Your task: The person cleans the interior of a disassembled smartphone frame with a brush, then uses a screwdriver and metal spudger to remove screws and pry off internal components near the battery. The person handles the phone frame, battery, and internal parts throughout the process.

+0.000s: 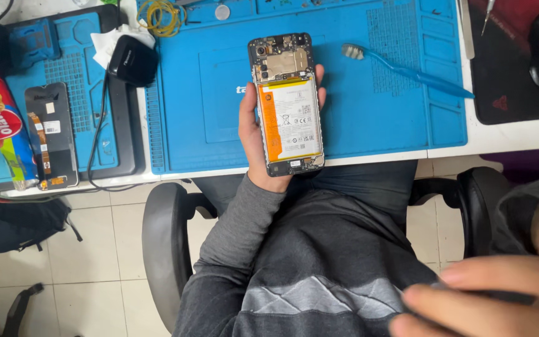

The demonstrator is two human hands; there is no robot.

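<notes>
Opened smartphone (288,103), back cover off, held face-down in the left hand (254,134) above the near edge of the blue repair mat (369,118). Long axis runs nearly straight away from the person, tilted slightly left at the far end; camera end and exposed circuit board point away, charging-port end points toward the body. White battery with an orange strip down its left side fills the middle of the frame. Left fingers (320,78) wrap round from behind, tips showing at the right edge, thumb lying along the left edge: a clamping hold on the phone's sides. Right hand (488,299) is low at the bottom right corner, blurred, fingers (469,309) extended and close together over the dark sweater, holding nothing that can be made out. On the mat, a blue toothbrush (407,70) lies to the right of the phone, bristles toward it, well apart. Left of the mat on the white worktop (506,134): a black charger block (132,59), a loose phone screen (51,134) on a second blue mat, and a snack packet (1,128).
</notes>
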